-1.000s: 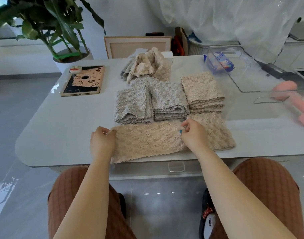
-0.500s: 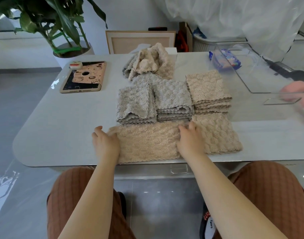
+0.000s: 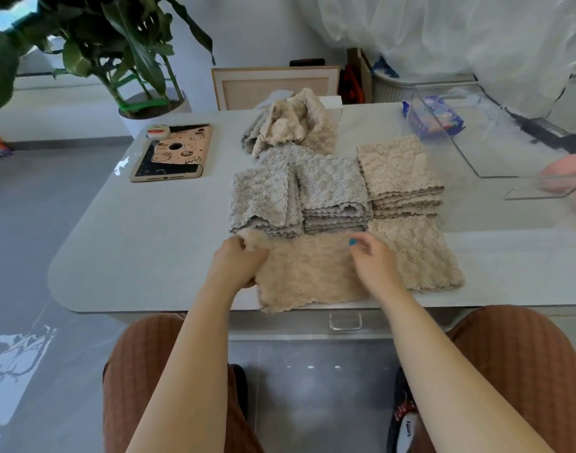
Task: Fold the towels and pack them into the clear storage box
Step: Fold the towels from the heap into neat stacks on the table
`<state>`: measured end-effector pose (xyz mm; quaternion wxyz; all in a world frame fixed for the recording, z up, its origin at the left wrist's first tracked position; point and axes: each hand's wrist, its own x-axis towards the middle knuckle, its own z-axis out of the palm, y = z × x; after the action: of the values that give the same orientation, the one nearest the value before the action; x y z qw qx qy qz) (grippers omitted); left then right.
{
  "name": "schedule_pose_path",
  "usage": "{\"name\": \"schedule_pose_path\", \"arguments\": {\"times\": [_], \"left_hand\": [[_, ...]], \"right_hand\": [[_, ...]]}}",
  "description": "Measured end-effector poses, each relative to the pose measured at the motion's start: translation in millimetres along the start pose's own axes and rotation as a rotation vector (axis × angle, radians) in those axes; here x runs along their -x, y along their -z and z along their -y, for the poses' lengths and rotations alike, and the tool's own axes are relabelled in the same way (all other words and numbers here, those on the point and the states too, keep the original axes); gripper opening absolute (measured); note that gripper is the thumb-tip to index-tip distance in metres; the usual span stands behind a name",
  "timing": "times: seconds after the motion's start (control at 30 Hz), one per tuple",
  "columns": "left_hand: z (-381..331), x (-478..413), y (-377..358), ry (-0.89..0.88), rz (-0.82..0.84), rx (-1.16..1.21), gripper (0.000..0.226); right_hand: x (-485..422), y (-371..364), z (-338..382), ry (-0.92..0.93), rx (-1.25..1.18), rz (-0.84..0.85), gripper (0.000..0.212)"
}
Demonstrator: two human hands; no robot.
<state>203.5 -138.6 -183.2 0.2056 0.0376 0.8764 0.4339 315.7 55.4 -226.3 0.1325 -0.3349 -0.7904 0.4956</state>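
Observation:
A beige towel (image 3: 313,273) lies spread along the table's near edge. My left hand (image 3: 237,263) grips its left end, which is bunched and lifted. My right hand (image 3: 371,259) rests on the towel's middle with fingers bent, pressing it down. Behind it stand two folded grey stacks (image 3: 263,201) (image 3: 332,194) and a folded beige stack (image 3: 398,174). A crumpled heap of unfolded towels (image 3: 293,125) sits further back. The clear storage box (image 3: 496,132) stands at the right, holding no towels.
A tablet in a pink case (image 3: 172,152) lies at the table's left. A blue packet (image 3: 434,119) shows behind the clear box. A potted plant (image 3: 123,53) stands beyond the far left corner. Something pink and blurred (image 3: 571,171) shows at the right edge behind the box wall.
My left hand has taken hold of the towel's left end and lifted it rightward, bunching it. My right hand has stayed on the towel's middle.

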Motion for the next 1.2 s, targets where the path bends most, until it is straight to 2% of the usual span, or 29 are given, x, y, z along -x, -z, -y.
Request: {"name": "schedule_pose_path", "arguments": {"times": [0.1, 0.2, 0.33, 0.47, 0.53, 0.63, 0.7, 0.77, 0.87, 0.93, 0.97, 1.03, 1.07, 1.13, 1.2], "left_hand": [[-24, 8, -30, -0.065, 0.176, 0.155, 0.023], [-32, 10, -71, -0.072, 0.309, 0.252, 0.011], [-31, 3, -107, -0.048, 0.322, 0.298, 0.005], [-37, 6, -111, -0.088, 0.351, 0.262, 0.013], [-34, 5, -102, -0.107, 0.22, 0.311, 0.013], [-16, -5, -84, -0.133, -0.136, 0.101, 0.016], [-6, -9, -76, -0.047, -0.195, -0.036, 0.024], [-2, -10, -77, 0.025, -0.093, -0.091, 0.033], [-2, -8, -84, 0.049, 0.017, -0.141, 0.042], [-2, -6, -88, 0.074, 0.071, -0.128, 0.04], [-3, -6, -89, 0.082, 0.086, -0.081, 0.041], [-8, -5, -88, 0.091, 0.115, 0.07, 0.037], [-11, -3, -88, 0.094, 0.129, 0.154, 0.032], [-22, 2, -87, 0.14, 0.19, 0.322, 0.025], [-34, 10, -88, 0.185, 0.302, 0.505, 0.026]], "right_hand": [[-11, 22, -5, -0.299, -0.328, 0.02, 0.019], [-12, 35, -5, -0.435, -0.379, 0.088, 0.026], [-7, 42, -3, -0.385, -0.329, 0.152, 0.038], [-6, 40, -6, -0.245, -0.043, 0.161, 0.045], [-4, 35, -4, -0.177, 0.063, 0.171, 0.036], [-5, 25, -1, -0.137, 0.237, 0.155, 0.032], [-7, 24, 2, -0.13, 0.312, 0.15, 0.035], [-9, 25, 5, -0.147, 0.357, 0.161, 0.029], [-7, 22, 13, -0.14, 0.476, 0.199, 0.008], [-5, 17, 10, -0.105, 0.544, 0.224, 0.036], [-5, 16, 9, -0.094, 0.545, 0.232, 0.038], [-4, 17, 10, -0.137, 0.499, 0.229, 0.019], [-4, 18, 9, -0.167, 0.465, 0.226, 0.021], [-4, 19, 9, -0.203, 0.398, 0.229, 0.046], [-3, 21, 11, -0.21, 0.314, 0.231, 0.054]]}}
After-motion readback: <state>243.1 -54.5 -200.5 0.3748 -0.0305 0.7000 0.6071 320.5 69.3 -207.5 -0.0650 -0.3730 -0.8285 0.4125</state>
